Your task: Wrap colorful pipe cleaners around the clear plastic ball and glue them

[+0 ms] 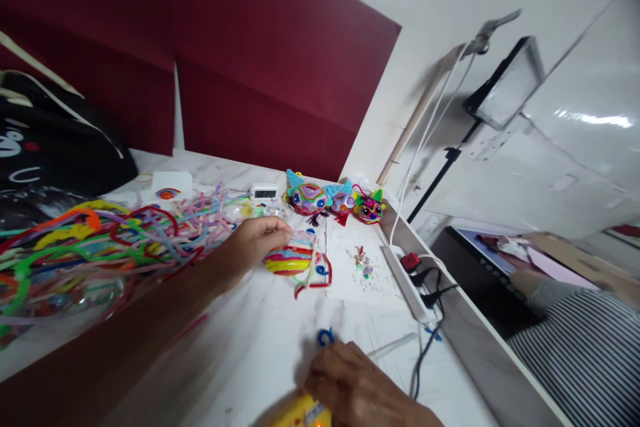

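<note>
My left hand (263,237) reaches over the white table, its thumb and fingers pinched together at the upper edge of a rounded piece covered in rainbow stripes (290,260). Red and pale pipe cleaners (315,283) and a small blue coil (321,270) lie against that piece's right side. Nearer to me, my right hand (353,383) is closed and slightly blurred. A curled blue pipe cleaner (325,337) shows at its fingertips. Partly under this hand, at the bottom edge, is a yellow device (303,412) with a small orange light; most of it is cut off.
A tangled heap of pipe cleaners (100,240) covers the left side. Several colourful animal-face ornaments (307,199) stand at the back beside a small digital clock (265,193). A power strip (410,283) with cables runs along the right edge. A person in striped clothing (585,340) is beyond it.
</note>
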The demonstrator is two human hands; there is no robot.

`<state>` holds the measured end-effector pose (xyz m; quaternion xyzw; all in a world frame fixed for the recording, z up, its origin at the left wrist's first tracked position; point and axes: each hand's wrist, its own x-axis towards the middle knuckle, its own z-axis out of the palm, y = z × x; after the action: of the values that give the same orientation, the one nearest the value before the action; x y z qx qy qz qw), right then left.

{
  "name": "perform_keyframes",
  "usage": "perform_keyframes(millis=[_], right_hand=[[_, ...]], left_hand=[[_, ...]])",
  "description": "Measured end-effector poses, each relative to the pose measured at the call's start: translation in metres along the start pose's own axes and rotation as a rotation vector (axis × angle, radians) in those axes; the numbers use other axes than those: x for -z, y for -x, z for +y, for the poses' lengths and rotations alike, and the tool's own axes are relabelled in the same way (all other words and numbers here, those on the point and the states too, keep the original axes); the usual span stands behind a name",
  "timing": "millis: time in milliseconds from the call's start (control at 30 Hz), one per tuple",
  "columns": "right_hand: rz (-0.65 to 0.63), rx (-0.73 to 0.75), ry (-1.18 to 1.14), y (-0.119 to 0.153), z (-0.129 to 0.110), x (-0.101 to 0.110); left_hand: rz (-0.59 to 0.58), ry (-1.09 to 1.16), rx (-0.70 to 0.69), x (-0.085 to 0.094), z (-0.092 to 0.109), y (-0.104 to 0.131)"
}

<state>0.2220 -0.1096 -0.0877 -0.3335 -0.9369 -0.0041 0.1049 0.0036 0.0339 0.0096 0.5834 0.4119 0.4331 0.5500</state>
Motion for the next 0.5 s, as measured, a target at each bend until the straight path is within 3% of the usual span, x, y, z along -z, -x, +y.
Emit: perform_keyframes(millis=[133, 267, 400, 500], right_hand=[[-0.006, -0.040, -0.141, 0.000, -0.002, 0.015], [0.000, -0.285, -0.181, 0.012, -0.011, 0.026], [-0.055, -0.491, -0.059, 0.030, -0.021, 0.009], [-0.135, -0.666, -0.121, 0.035, -0.028, -0.005]], left_hand=[[0.033, -0.048, -0.061, 0.001, 0.002, 0.002], [0.023, -0.123, -0.125, 0.003, 0.003, 0.003], [0.028, -0.210, -0.203, 0.005, 0.003, 0.003], [0.036, -0.265, -0.244, 0.006, 0.005, 0.006]])
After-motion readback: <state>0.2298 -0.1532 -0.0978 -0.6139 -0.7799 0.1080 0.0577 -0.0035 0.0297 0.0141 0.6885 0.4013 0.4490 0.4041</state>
